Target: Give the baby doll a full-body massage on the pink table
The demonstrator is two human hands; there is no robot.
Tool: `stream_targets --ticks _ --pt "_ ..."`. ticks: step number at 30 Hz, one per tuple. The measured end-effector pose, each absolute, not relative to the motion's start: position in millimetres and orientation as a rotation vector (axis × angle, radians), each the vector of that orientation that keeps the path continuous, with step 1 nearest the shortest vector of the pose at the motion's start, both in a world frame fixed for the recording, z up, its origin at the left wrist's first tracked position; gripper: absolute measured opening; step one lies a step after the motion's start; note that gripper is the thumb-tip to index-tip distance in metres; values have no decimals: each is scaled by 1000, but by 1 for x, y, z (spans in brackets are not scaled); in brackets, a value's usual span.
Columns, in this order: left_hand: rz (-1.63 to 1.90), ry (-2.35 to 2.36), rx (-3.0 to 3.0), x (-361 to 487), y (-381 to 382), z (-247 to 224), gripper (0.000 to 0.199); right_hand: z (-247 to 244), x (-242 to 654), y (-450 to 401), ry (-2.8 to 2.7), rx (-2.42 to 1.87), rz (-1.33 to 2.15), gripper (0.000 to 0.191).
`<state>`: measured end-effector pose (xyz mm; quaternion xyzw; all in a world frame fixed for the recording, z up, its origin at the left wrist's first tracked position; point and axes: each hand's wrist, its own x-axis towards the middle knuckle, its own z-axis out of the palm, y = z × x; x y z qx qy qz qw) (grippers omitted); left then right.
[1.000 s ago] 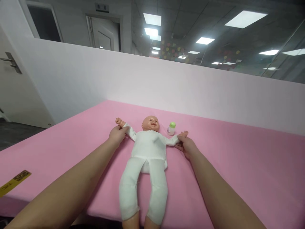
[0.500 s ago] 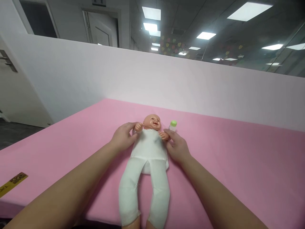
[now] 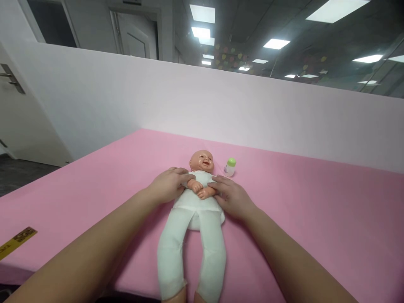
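A baby doll (image 3: 197, 202) in white cloth lies face up on the pink surface (image 3: 299, 202), its head toward the wall and its legs toward me. Its two hands meet over its chest. My left hand (image 3: 168, 184) grips the doll's arm on the left side, fingers over the forearm and thumb below. On the other side my right hand (image 3: 232, 195) is closed round the doll's other arm, near the wrist. Just beyond my right hand stands a small bottle (image 3: 230, 167) with a green cap.
A white wall (image 3: 221, 105) rises behind the pink surface. A yellow strip with black print (image 3: 17, 243) lies at the near left edge. At the far left is a door (image 3: 25, 118) with a metal handle.
Both my hands have moved inward and slightly toward me, bringing the doll's arms from beside its shoulders onto its chest. More of the bottle now shows.
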<state>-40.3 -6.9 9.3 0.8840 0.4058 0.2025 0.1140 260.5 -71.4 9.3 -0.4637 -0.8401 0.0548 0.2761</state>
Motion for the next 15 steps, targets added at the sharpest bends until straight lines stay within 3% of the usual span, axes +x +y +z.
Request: stream_targets --ticks 6,15 --pt "859 1257 2140 -46 0 3 57 3 262 -68 -1904 -1235 483 35" --pt "1141 1241 1142 -70 41 -30 64 -18 311 -38 -1115 -1259 878 40"
